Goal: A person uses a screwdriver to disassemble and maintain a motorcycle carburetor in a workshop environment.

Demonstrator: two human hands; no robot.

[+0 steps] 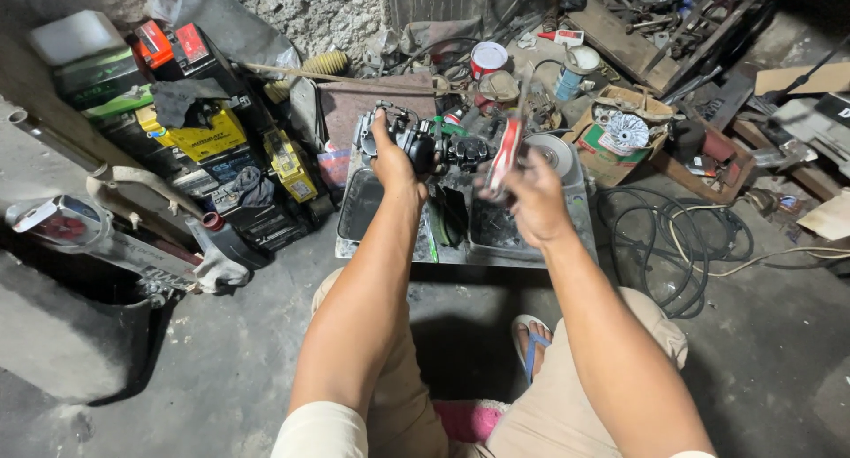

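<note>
My left hand (pixel 394 161) grips a dark metal engine part (pixel 416 144), like a carburettor, held up above a low metal tray (pixel 567 232). My right hand (pixel 531 197) holds a red-handled tool (pixel 505 153), blurred by motion, its tip pointing up toward the part. Both arms reach forward from my knees. The tray holds several greasy black parts and a round metal disc (pixel 553 153).
Stacked batteries (pixel 199 135) and a motorcycle frame piece (pixel 106 232) stand at the left. A cardboard box (pixel 620 135) with a white fan-like part, cans (pixel 487 58) and scrap lie behind the tray. Coiled black and white cables (pixel 686 232) lie right. My sandalled foot (pixel 531 338) rests on the concrete floor.
</note>
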